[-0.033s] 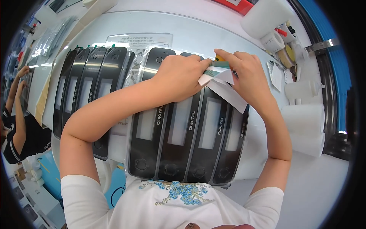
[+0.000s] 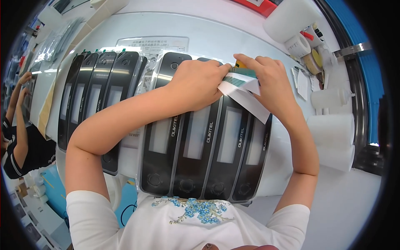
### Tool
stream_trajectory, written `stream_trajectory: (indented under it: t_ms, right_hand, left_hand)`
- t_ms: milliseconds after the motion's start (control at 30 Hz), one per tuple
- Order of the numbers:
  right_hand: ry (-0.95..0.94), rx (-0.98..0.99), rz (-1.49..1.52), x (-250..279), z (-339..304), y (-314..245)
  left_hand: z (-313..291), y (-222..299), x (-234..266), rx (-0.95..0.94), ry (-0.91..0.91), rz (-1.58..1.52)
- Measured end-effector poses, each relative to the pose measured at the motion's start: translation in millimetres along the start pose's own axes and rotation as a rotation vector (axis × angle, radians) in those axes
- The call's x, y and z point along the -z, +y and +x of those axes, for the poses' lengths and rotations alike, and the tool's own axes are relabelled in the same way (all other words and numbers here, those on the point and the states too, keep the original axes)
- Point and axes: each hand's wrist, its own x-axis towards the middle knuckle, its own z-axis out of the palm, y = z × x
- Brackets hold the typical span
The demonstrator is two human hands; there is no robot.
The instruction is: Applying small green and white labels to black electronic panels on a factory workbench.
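Between my hands is a folded white sheet of paper point(image 2: 250, 102) with green strips on its upper part. My left hand point(image 2: 200, 83) is closed, its thumb and forefinger pinching the sheet's left edge. At the other edge my right hand point(image 2: 273, 81) is closed on the sheet, partly hiding it. A small yellow piece point(image 2: 239, 64) shows behind the sheet by my right fingers; its kind is unclear. Both hands hover over a row of several long black panels point(image 2: 196, 168), each with a pale window and a round mark, under clear film. My left forearm covers part of the row.
Another row of similar black panels point(image 2: 106, 77) with green tabs lies left, beside a printed sheet point(image 2: 160, 43) in a clear sleeve. White rolls point(image 2: 333, 133), tape rolls point(image 2: 312, 62) and a red bin point(image 2: 260, 6) stand right and far. At far left another person's arms point(image 2: 18, 108) show.
The white sheet has spread flatter between my hands, showing more of its green strips. My right fingers have shifted slightly along it; my left hand looks almost unmoved.
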Motion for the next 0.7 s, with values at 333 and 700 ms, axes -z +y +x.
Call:
stream_trajectory:
  t_ms: [333, 700]
  right_hand:
    - [0.016, 0.02, 0.082, -1, 6, -2]
    - [-0.103, 0.024, -0.031, 7, 6, -16]
  left_hand:
    - [-30, 3, 6, -0.136, 0.047, -0.047]
    - [-38, -4, -3, -0.195, 0.093, -0.036]
